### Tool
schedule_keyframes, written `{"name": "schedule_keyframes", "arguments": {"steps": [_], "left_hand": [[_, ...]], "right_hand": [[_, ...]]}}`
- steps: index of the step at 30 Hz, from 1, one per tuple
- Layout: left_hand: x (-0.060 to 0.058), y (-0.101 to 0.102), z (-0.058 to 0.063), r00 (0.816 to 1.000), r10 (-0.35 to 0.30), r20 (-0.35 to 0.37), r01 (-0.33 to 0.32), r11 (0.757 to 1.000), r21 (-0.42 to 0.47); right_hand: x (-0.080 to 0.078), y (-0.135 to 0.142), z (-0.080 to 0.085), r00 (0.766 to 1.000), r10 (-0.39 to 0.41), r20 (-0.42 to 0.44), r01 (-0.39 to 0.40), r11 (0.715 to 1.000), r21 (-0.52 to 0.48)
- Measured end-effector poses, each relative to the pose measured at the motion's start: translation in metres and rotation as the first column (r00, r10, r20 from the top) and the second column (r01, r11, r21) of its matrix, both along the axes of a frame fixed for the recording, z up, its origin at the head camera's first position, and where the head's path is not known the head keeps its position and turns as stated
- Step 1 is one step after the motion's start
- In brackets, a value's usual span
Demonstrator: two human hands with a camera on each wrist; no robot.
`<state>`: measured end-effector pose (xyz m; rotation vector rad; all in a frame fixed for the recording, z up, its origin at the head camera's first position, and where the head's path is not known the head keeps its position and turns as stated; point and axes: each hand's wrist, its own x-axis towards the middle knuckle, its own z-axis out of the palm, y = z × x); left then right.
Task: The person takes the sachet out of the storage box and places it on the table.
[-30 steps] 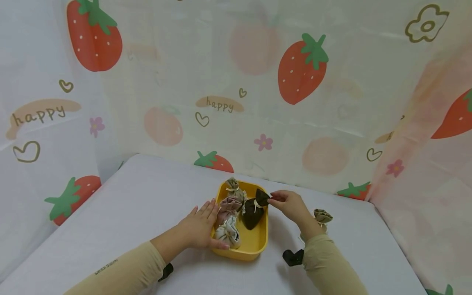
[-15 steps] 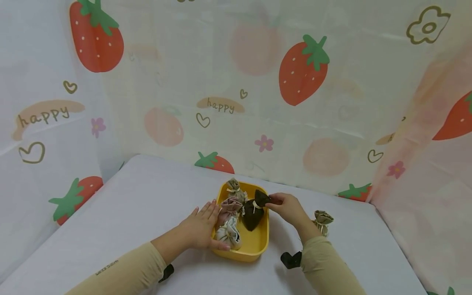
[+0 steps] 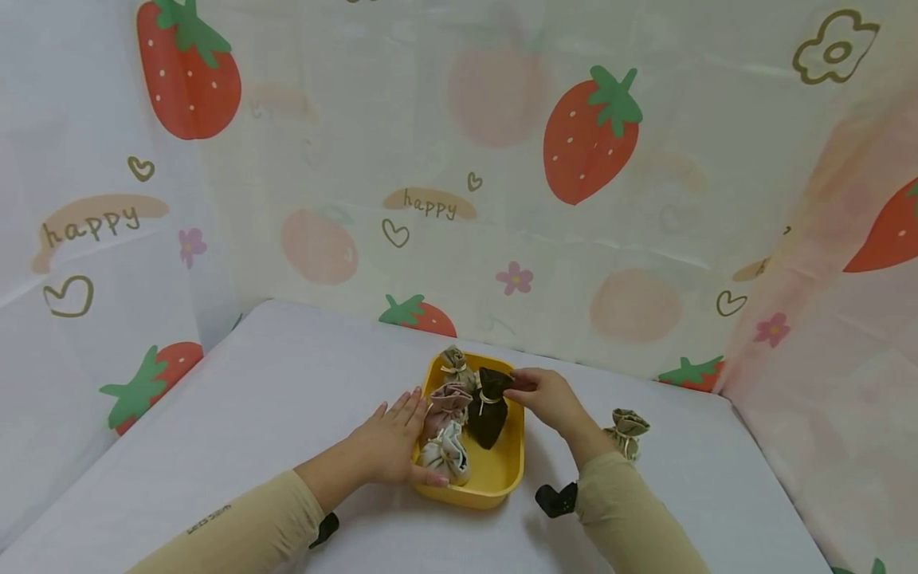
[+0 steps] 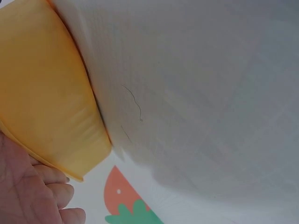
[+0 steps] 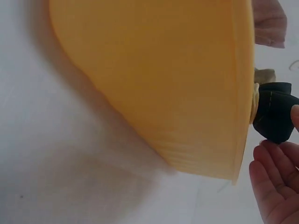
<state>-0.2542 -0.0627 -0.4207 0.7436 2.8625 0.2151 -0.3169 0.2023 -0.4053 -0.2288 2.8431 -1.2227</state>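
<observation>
A yellow box (image 3: 495, 482) stands on the table with several small tied cloth pouches in it. A beige pouch (image 3: 455, 365), a pink pouch (image 3: 449, 399) and a white pouch (image 3: 445, 454) line its left side. On the right side a dark brown pouch (image 3: 488, 418) stands fairly upright, tied with a pale cord. My right hand (image 3: 548, 399) pinches its gathered top between thumb and fingers; in the right wrist view that dark top (image 5: 275, 112) pokes above the rim. My left hand (image 3: 387, 438) rests with straight fingers along the box's left rim.
Outside the box, right of my right forearm, another beige pouch (image 3: 627, 430) stands on the white table (image 3: 301, 383), partly hidden by the arm. A strawberry-printed curtain (image 3: 344, 143) encloses the back and sides.
The top of the dark brown pouch has moved left and become more upright, with my right hand following it left. My left hand has stayed on the rim.
</observation>
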Motion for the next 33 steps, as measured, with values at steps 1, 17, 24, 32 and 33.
{"name": "schedule_keyframes", "arguments": {"steps": [1, 17, 24, 32, 33], "left_hand": [[0.0, 0.0, 0.0, 1.0, 0.001, 0.001, -0.001, 1.0, -0.001], [-0.002, 0.0, -0.003, 1.0, -0.004, -0.003, 0.004, 1.0, 0.007], [-0.002, 0.0, -0.003, 1.0, -0.003, -0.005, 0.003, 1.0, 0.012], [-0.001, 0.0, 0.0, 1.0, 0.0, -0.002, 0.0, 1.0, 0.011], [-0.001, 0.0, 0.0, 1.0, 0.0, -0.002, 0.0, 1.0, 0.01]], "right_hand": [[-0.001, -0.001, 0.001, 1.0, 0.002, 0.002, -0.002, 1.0, 0.011], [-0.01, -0.015, 0.012, 0.995, 0.103, -0.008, -0.098, 0.969, 0.227], [-0.011, -0.02, 0.011, 0.996, 0.093, 0.013, -0.094, 0.977, 0.19], [-0.008, -0.022, 0.01, 0.996, 0.09, -0.007, -0.087, 0.977, 0.193], [-0.008, -0.022, 0.01, 0.996, 0.092, -0.009, -0.088, 0.977, 0.195]]}}
